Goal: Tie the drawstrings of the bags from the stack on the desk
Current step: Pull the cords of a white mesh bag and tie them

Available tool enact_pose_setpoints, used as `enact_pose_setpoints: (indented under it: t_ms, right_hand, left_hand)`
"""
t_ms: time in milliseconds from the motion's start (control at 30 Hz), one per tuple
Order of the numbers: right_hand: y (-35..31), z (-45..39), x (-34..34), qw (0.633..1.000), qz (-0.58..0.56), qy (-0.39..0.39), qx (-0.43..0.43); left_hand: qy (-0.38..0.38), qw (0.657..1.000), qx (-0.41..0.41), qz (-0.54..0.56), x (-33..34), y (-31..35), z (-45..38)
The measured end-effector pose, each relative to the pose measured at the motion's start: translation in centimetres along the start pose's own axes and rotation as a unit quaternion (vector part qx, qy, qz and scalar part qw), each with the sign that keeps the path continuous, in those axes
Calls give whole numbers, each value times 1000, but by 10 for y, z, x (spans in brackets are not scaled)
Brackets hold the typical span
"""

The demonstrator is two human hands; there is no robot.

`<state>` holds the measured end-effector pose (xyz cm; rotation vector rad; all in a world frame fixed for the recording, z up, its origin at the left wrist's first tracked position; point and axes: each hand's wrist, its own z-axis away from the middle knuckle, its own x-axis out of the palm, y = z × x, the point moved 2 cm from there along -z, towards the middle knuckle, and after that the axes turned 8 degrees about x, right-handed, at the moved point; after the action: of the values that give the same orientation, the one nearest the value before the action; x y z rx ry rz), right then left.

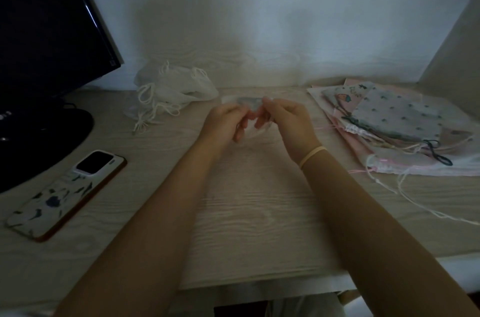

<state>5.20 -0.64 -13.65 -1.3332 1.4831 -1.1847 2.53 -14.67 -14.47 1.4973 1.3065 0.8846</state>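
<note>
Dim light over a pale wood-grain desk (259, 212); both forearms reaching forward to its middle

Left hand (224, 121) and right hand (284, 119) close together, fingers curled inward, fingertips almost meeting; both pinching at something small and pale between them, most likely the drawstrings of a thin, blurred bag (244, 102) lying on the desk just behind the fingers. Strings themselves too blurred to make out, knot or no knot impossible to tell. Pale band (313, 156) around the right wrist

To the right, near the desk edge, a stack of flat bags (394, 119): dotted grey-white on top, pink and printed ones beneath, drawstrings in dark, pink and white trailing off toward the front

To the left and behind the hands, a loose heap of white bags (176, 88) against the wall, white cords looped and tangled in front of it

Far left, a dark monitor (46, 17) on a black base; in front of it a phone (67, 194) lying face down in a patterned case
</note>
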Motion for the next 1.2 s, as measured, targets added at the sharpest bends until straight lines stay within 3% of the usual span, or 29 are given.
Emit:
enact_pose_setpoints:
  t_ms: [100,167,200,267,333,400,500,600,667,833,967,1067,1200]
  right_hand:
    - [0,-5,-1,973,-207,-23,101]
    - [3,-6,-3,951,-261,-37,162]
    - [4,-5,-5,957,-233,-30,173]
    - [7,-4,-13,991,-13,23,130]
    - [5,-3,-15,968,238,60,46]
    - [4,-2,-9,940,335,59,5]
    - [4,-2,-5,919,392,32,-36]
    - [4,0,-6,950,310,-18,-10]
    - [3,3,-4,973,213,-77,38]
    - [4,4,-1,980,159,-88,78]
    - [6,2,-6,982,21,-113,151]
    - [7,-1,-11,983,-39,-68,166]
    - [7,-6,-20,983,-118,15,141]
  left_hand:
    - [-15,994,-16,-104,4,-10,2]
    - [3,995,-33,-96,4,-13,2]
    - [27,994,-37,-99,2,-13,0]
    - [104,988,-45,-103,-8,-12,-5]
    - [180,981,-48,-57,-18,-13,-8]
    - [182,980,-49,-58,-20,-14,-6]
    - [122,990,-56,-50,-13,-7,-2]
    - [63,994,-87,7,-4,7,0]
    - [17,996,-89,-12,2,10,2]
    - [-63,995,-71,-28,4,9,3]
    - [-70,996,-53,-33,8,11,5]
    - [-31,998,-62,0,7,12,5]
    - [-20,996,-69,-46,3,7,3]
